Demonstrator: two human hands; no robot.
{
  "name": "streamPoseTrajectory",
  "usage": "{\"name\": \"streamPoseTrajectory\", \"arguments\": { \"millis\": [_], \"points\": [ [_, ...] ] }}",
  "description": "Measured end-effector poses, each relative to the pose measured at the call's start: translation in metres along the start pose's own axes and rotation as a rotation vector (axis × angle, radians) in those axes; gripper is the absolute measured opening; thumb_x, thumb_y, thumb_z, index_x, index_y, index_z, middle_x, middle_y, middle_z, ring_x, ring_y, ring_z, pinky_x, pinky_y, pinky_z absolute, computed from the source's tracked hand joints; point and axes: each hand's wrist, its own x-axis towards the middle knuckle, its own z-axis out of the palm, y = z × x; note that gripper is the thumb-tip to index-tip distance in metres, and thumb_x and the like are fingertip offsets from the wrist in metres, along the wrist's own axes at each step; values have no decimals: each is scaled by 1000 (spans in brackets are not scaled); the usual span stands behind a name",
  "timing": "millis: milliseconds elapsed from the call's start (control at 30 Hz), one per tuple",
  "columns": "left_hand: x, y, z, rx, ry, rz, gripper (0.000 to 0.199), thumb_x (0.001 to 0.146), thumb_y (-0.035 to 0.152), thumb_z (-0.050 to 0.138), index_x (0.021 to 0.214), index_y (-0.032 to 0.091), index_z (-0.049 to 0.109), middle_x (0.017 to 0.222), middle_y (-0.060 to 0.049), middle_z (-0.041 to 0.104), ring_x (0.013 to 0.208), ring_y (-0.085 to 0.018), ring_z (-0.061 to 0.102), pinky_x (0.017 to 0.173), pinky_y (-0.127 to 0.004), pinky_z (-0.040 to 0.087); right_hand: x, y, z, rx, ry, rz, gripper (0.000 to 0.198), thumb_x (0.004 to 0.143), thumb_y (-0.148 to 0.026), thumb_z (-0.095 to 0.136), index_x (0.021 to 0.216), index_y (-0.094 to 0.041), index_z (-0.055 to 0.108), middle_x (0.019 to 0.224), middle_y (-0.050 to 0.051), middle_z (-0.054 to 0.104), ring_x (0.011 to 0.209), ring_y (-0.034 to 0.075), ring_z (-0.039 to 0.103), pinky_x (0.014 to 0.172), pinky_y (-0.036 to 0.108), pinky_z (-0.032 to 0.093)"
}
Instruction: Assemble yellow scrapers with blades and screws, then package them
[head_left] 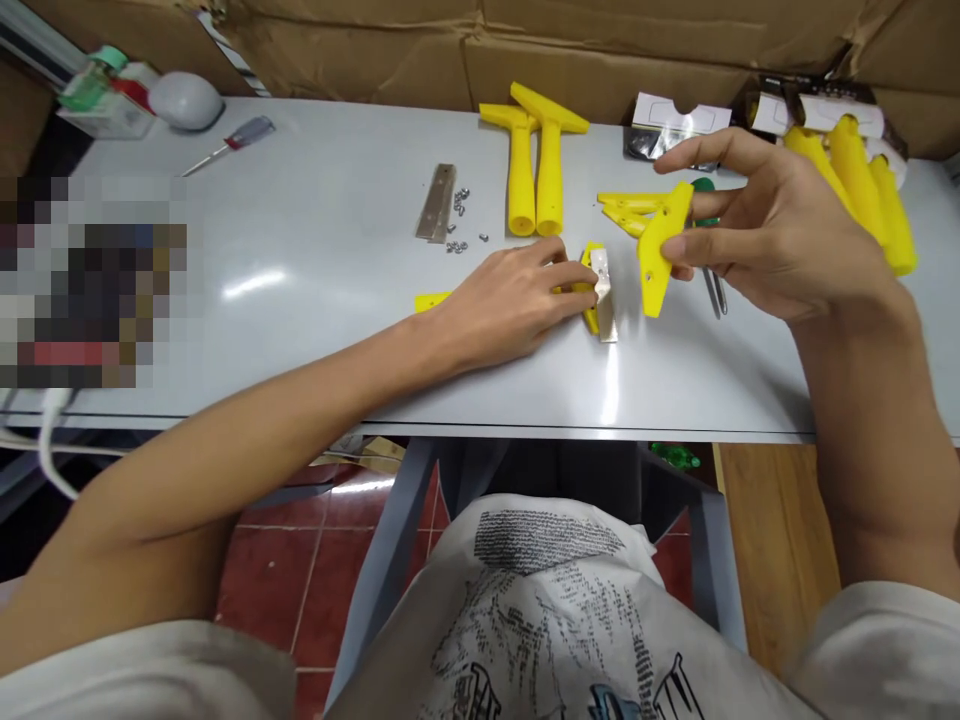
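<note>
My left hand (517,300) rests low over the table, fingertips closed on a metal scraper blade (606,300) that lies against a yellow plastic piece (590,262); part of that piece is hidden by the fingers. Held up between the thumb and fingers of my right hand (795,220) is a yellow scraper cover plate (658,265) with small holes. Behind it more yellow cover plates (626,205) lie on the table. Two yellow scraper handles (550,160) lie beyond my left hand. Flat metal blades (437,205) and several small screws (457,245) lie to their left.
A screwdriver (247,133) lies at the back left, near a white rounded object (186,100). More yellow handles (862,190) stand at the right by packets (679,125). A green-handled tool (705,187) is partly behind my right hand. Cardboard (600,50) walls the back edge.
</note>
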Motion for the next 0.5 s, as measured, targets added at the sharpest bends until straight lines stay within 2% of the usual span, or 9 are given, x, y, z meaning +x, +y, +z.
{"name": "streamPoseTrajectory", "arguments": {
  "millis": [100,200,300,400,500],
  "points": [
    [1,0,-1,-4,2,22,38,125,14,53,143,18,87,151,-13,87,132,-36,77,105,-56,74,6,6,3,-16,83,73,62,72,-12,99,125,-33,77,85,-2,74,80,23,64,83,43,57],
    [3,-1,0,-12,-10,24,41,124,8,50,145,15,85,151,-15,86,134,-36,76,112,-58,74,13,14,9,-47,142,149,42,77,-9,94,110,-27,76,87,2,78,82,22,67,84,42,60],
    [3,-1,0,21,1,28,44,123,3,47,148,11,82,153,-19,83,138,-37,76,119,-60,73,14,18,15,-91,138,150,28,85,-7,89,104,-23,76,93,4,79,85,20,69,87,41,61],
    [0,1,0,28,41,18,44,122,2,47,154,9,77,158,-24,78,146,-40,75,123,-64,72,12,16,19,-100,115,139,26,90,-4,85,102,-23,73,105,5,79,87,19,69,87,39,61],
    [-4,4,2,-22,75,-19,48,121,1,48,161,12,72,167,-26,71,154,-42,72,126,-68,70,12,14,20,-87,85,168,26,92,-3,80,101,-25,68,101,4,79,81,17,64,81,36,57]
  ]
}}
